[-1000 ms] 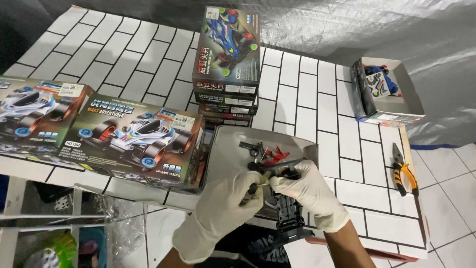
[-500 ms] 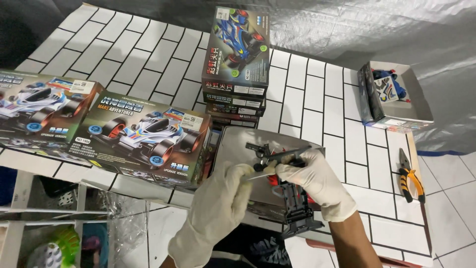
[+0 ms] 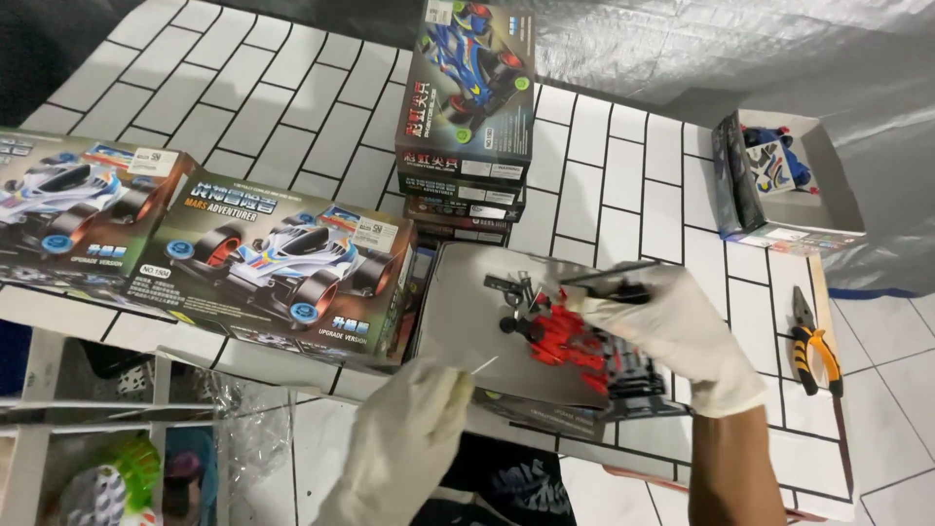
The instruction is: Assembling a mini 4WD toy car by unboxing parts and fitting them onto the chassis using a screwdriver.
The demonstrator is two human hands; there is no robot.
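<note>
Both gloved hands are working over a grey tray (image 3: 467, 321) lying on the white tiled tabletop (image 3: 292, 107) near its front edge. The right hand (image 3: 682, 336) is resting over the tray's right part, its fingers (image 3: 609, 302) closed on a thin dark tool (image 3: 609, 276), above a cluster of red plastic parts (image 3: 570, 341) and small black parts (image 3: 516, 297). The left hand (image 3: 414, 438) is hovering at the tray's near edge, fingers (image 3: 456, 382) pinched together on a thin pale stick (image 3: 484, 365). Just left of the tray two toy car boxes (image 3: 273, 263) are lying side by side; behind it a stack of toy car boxes (image 3: 467, 127) is standing. Well to the right an open box (image 3: 789, 185) is holding blue parts, and yellow-handled pliers (image 3: 813, 341) are lying near the tabletop's right edge. A dark ribbed piece (image 3: 638, 385) is sitting partly under the right hand, its shape hard to make out. The leftmost box is being cut off by the frame, and clear plastic wrap (image 3: 234, 429) below the tabletop is blurring what lies beneath it.
</note>
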